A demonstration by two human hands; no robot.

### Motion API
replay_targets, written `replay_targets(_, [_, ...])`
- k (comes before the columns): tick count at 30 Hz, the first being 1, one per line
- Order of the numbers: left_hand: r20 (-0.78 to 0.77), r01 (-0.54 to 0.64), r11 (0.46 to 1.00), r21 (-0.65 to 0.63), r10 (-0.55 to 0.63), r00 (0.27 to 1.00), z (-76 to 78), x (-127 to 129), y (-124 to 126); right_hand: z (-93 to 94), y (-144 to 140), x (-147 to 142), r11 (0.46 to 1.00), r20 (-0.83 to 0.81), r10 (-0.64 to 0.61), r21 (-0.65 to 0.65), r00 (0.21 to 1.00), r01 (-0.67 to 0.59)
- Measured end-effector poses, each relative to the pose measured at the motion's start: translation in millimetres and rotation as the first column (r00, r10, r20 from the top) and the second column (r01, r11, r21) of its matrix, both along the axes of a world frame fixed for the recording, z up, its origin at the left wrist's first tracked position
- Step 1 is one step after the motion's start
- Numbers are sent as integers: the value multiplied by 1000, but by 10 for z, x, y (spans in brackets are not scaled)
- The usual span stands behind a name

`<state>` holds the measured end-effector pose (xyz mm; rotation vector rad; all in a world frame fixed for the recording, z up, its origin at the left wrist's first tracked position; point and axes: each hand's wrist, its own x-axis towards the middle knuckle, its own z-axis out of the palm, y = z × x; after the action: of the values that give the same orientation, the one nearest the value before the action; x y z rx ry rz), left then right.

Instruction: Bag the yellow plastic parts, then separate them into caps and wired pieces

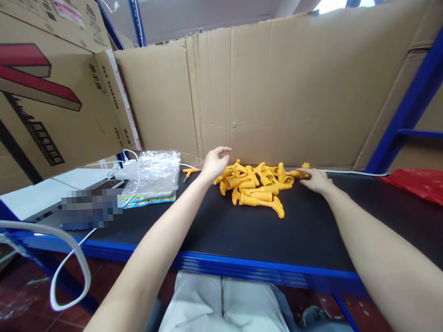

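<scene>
Across the top and centre of the frame, a wall of flattened cardboard (277, 93), with a printed box (35, 96) leaning in at the upper left. Below it, filling the middle band, a black shelf top (247, 234) with a blue front edge. At the right edge, a crumpled red bag (430, 187). Left of centre, a clear plastic bag (157, 172) lying on a coloured packet, with a white charger (129, 169) and cable just beside it. In the centre of the frame, against the cardboard, a heap of yellow plastic parts (259, 186) on the black top. At the heap's left edge, the left hand (214, 164), raised a little, fingers curled loosely together, holding nothing visible. At the heap's right edge, the right hand (317, 180), flat on the surface, fingers stretched out and touching the nearest yellow pieces. Further left, one stray yellow piece (189, 172) lying apart.
</scene>
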<state>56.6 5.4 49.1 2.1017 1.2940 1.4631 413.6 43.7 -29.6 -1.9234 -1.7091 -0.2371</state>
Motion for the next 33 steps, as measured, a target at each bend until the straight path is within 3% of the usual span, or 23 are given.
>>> replay_targets(2, [9, -9, 999, 41, 8, 1000, -129, 23, -23, 9, -30, -37, 995, 129, -55, -72, 990, 64])
replay_targets(4, [-86, -35, 995, 88, 42, 995, -255, 14, -41, 29, -68, -89, 994, 229, -64, -67, 971, 81])
replay_targets(9, [-373, 33, 961, 276, 75, 925, -438, -54, -58, 67, -100, -180, 1000, 378, 17, 7, 926, -21])
replay_targets(14, [-387, 88, 937, 338, 53, 921, -441, -44, -100, 228, -114, -245, 977, 364, 71, 161, 929, -138])
replay_targets(19, [-397, 136, 908, 395, 36, 917, -360, 19, -259, 555, -262, -618, 894, 390, 124, 356, 912, -274])
replay_targets(22, [-421, 111, 922, 372, 61, 905, -322, 62, -354, 679, -372, -980, 832, 467, 243, 350, 850, -430])
replay_targets(26, [-459, -51, 966, 254, 167, 873, -310, 94, -395, 700, -496, -1392, 764, 549, 361, 290, 754, -576])
replay_targets(29, [-476, -176, 968, 179, 242, 845, -305, 80, -367, 658, -545, -1556, 758, 570, 386, 253, 725, -602])
replay_targets(33, [-489, -253, 957, 143, 290, 823, -286, 37, -323, 598, -541, -1619, 769, 561, 415, 203, 716, -605])
